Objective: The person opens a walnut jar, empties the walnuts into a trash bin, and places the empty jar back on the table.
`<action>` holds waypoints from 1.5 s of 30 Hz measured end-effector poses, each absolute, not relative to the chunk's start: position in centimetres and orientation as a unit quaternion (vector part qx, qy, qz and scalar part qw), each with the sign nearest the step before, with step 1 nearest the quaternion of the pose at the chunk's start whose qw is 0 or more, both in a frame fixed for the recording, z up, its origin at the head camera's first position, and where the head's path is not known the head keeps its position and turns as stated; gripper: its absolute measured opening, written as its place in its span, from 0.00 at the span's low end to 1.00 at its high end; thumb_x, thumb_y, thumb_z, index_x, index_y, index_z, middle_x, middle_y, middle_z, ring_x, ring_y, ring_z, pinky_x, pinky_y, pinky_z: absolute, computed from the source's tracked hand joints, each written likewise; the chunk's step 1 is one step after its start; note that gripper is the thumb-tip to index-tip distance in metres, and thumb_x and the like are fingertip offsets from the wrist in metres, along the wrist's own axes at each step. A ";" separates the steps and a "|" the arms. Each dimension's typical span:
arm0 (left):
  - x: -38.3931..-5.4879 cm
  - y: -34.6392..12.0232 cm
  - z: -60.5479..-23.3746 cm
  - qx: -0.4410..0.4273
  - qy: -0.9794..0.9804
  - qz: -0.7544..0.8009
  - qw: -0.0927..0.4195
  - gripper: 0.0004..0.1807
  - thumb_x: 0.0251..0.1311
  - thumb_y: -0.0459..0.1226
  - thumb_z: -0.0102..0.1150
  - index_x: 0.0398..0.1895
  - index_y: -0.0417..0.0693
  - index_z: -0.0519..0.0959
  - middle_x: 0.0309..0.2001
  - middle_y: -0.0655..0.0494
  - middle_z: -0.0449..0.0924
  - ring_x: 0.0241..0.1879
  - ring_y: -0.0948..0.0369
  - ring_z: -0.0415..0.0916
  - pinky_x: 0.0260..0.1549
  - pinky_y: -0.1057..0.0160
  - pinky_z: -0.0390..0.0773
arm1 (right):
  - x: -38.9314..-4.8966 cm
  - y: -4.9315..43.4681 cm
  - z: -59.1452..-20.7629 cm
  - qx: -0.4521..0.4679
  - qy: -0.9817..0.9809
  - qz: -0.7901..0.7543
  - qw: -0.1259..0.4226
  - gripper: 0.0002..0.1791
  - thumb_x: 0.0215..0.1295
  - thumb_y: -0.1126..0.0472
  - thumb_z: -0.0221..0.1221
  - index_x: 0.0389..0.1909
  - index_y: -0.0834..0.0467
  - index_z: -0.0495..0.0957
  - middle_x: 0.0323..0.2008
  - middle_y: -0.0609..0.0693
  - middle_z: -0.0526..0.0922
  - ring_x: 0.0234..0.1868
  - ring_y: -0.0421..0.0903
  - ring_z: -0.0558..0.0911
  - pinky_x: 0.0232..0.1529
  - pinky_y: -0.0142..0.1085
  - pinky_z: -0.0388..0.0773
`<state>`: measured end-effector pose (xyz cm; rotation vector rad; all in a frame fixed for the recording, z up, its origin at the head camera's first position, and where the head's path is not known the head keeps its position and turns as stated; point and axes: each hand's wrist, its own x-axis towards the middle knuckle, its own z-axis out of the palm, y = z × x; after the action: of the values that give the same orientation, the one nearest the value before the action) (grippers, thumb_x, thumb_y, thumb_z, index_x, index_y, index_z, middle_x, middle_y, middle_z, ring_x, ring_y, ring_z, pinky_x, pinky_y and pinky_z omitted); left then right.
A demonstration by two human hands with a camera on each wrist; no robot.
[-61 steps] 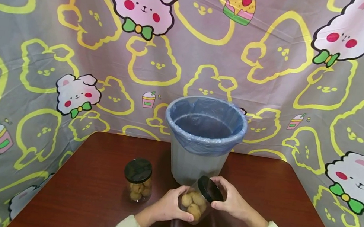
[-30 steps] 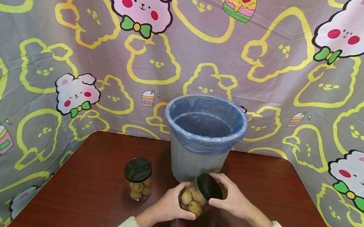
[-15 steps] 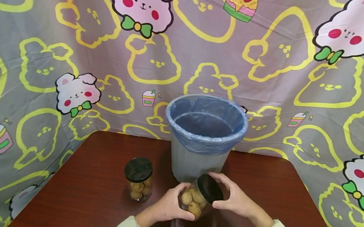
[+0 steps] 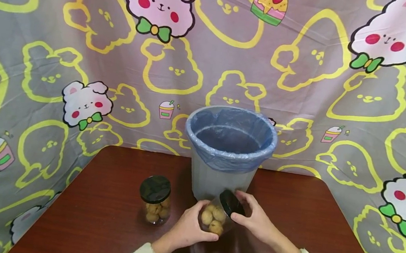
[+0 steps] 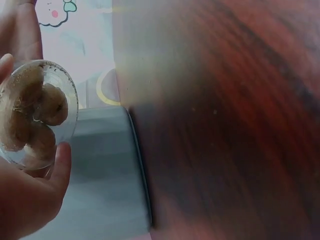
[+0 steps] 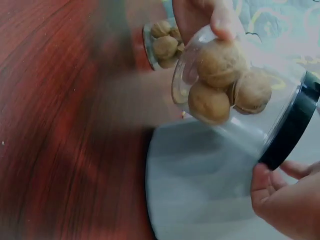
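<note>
A clear plastic jar [image 4: 213,216] with several walnuts [image 6: 220,65] inside is held tilted in front of the bin, its lid toward the upper right. My left hand [image 4: 191,224] grips the jar's lower body, thumb along the near side. Fingers and thumb of my right hand [image 4: 255,219] hold the black lid [image 4: 231,203] by its edge. The lid sits on the jar's mouth. In the left wrist view the jar's round base [image 5: 70,100] faces the camera, walnuts resting against it. To the left, a second walnut jar [image 4: 155,200] stands upright with its black lid on.
Right behind the held jar stands a grey bin [image 4: 219,182] lined with a blue plastic bag [image 4: 229,156]. Everything is on a dark red-brown wooden table [image 4: 103,207]. A cartoon-patterned cloth [image 4: 211,52] hangs around the back and sides.
Both hands have raised the jar slightly and shifted it a little left, closer to the bin in the head view. The grips stay alike; the second jar and the bin have not moved.
</note>
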<state>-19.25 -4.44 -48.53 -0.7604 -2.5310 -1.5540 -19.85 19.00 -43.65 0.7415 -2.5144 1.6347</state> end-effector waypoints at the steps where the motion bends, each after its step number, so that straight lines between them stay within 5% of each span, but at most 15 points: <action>1: -19.2 -4.4 -48.6 -0.247 -0.826 -0.505 0.038 0.46 0.35 0.54 0.76 0.60 0.52 0.67 0.46 0.62 0.77 0.43 0.67 0.75 0.44 0.63 0.74 | -19.8 18.9 -43.7 0.227 -0.821 0.523 0.025 0.35 0.57 0.60 0.65 0.62 0.68 0.63 0.56 0.60 0.71 0.56 0.57 0.68 0.56 0.29 0.64; 6: -19.2 -4.3 -48.6 -0.248 -0.826 -0.505 0.029 0.46 0.36 0.54 0.76 0.61 0.52 0.66 0.46 0.63 0.77 0.43 0.67 0.75 0.44 0.63 0.74 | -19.9 18.7 -43.8 0.196 -0.835 0.514 0.022 0.38 0.53 0.57 0.69 0.63 0.64 0.64 0.51 0.54 0.73 0.55 0.52 0.71 0.56 0.36 0.66; 18: -19.3 -4.6 -48.6 -0.265 -0.828 -0.494 0.023 0.45 0.35 0.53 0.76 0.60 0.54 0.67 0.45 0.64 0.77 0.42 0.67 0.75 0.45 0.63 0.73 | -20.2 19.7 -43.8 0.304 -0.806 0.507 0.032 0.41 0.50 0.61 0.69 0.64 0.64 0.62 0.54 0.57 0.72 0.54 0.54 0.70 0.56 0.28 0.62; 29: -19.3 -4.8 -48.4 -0.272 -0.821 -0.502 0.009 0.43 0.36 0.53 0.76 0.59 0.55 0.68 0.44 0.64 0.78 0.42 0.66 0.75 0.45 0.63 0.72 | -20.9 20.3 -43.8 0.366 -0.772 0.519 0.021 0.43 0.48 0.66 0.70 0.65 0.66 0.60 0.56 0.61 0.71 0.53 0.56 0.71 0.55 0.31 0.65; 45: -19.2 -4.6 -48.5 -0.274 -0.820 -0.502 0.014 0.44 0.36 0.53 0.76 0.58 0.50 0.67 0.44 0.62 0.76 0.42 0.66 0.74 0.44 0.63 0.73 | -20.9 20.5 -43.1 0.351 -0.786 0.508 -0.019 0.42 0.51 0.63 0.68 0.66 0.66 0.59 0.61 0.60 0.68 0.59 0.55 0.68 0.58 0.30 0.63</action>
<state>-19.21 -4.56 -48.51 -0.8533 -2.5545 -1.5627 -20.86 20.49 -43.10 1.1167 -2.5005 1.6142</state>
